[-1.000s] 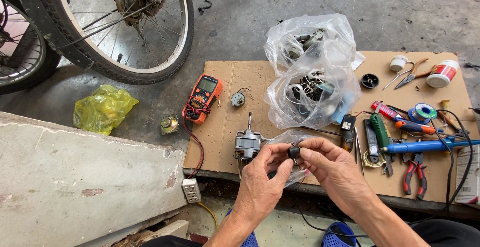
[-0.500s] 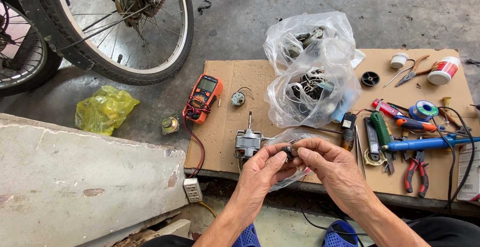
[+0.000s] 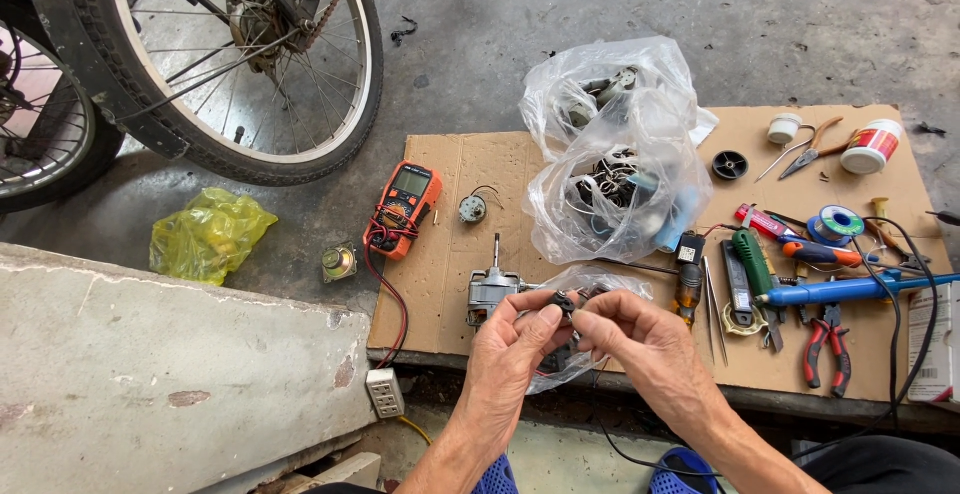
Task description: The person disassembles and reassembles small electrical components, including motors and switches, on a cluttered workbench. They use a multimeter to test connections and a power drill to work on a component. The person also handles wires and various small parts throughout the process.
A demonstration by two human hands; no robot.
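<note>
My left hand (image 3: 512,354) and my right hand (image 3: 640,349) meet over the near edge of a cardboard sheet (image 3: 440,274). Between their fingertips they pinch a small black part (image 3: 563,303) with thin wires. Just behind the left hand a small grey electric motor (image 3: 492,289) with an upright shaft stands on the cardboard. A crumpled clear plastic bag (image 3: 590,284) lies under and behind my fingers.
Two larger clear bags of parts (image 3: 615,154) lie mid-sheet. An orange multimeter (image 3: 405,209) with its leads sits on the left, and screwdrivers, pliers (image 3: 825,344), solder and tape on the right. A bicycle wheel (image 3: 250,64), yellow bag (image 3: 205,234), concrete ledge (image 3: 150,374) and power strip (image 3: 385,392) are at left.
Both hands have dropped slightly toward me and turned the small black part between the fingertips. Everything on the cardboard has stayed put.
</note>
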